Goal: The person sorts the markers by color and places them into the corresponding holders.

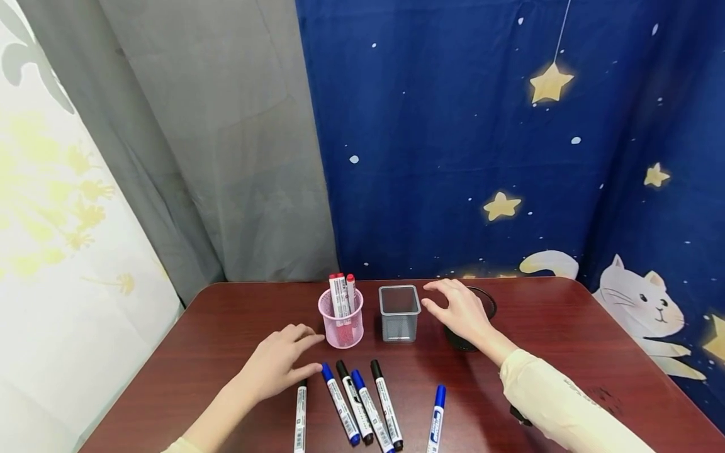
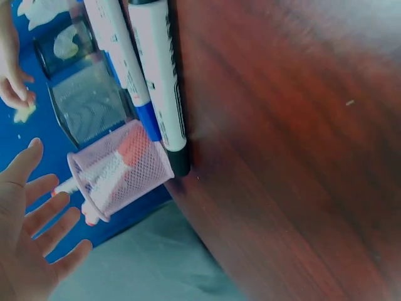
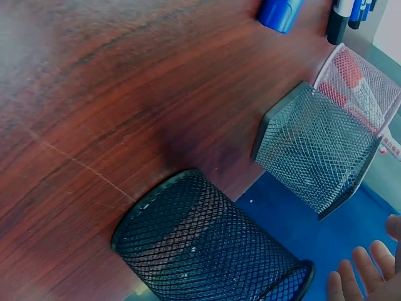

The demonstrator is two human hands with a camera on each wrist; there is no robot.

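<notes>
My left hand (image 1: 282, 358) hovers over the left side of the marker row with its fingers spread, holding nothing. Below it lies a black-capped marker (image 1: 301, 415), its cap partly hidden by the thumb. Just right of that hand stands a pink mesh pen cup (image 1: 343, 330) with several red-capped markers (image 1: 340, 296) upright in it. My right hand (image 1: 460, 311), fingers extended, is raised between the grey square mesh holder (image 1: 399, 314) and a black round mesh cup (image 3: 213, 241), which it partly hides in the head view. Nothing is in its grasp.
Blue-capped markers (image 1: 342, 406) and black-capped ones (image 1: 387, 406) lie side by side at the front of the dark red table (image 1: 198, 365). One blue-capped marker (image 1: 436, 418) lies apart to the right. Curtains (image 1: 453, 126) hang behind the table's back edge.
</notes>
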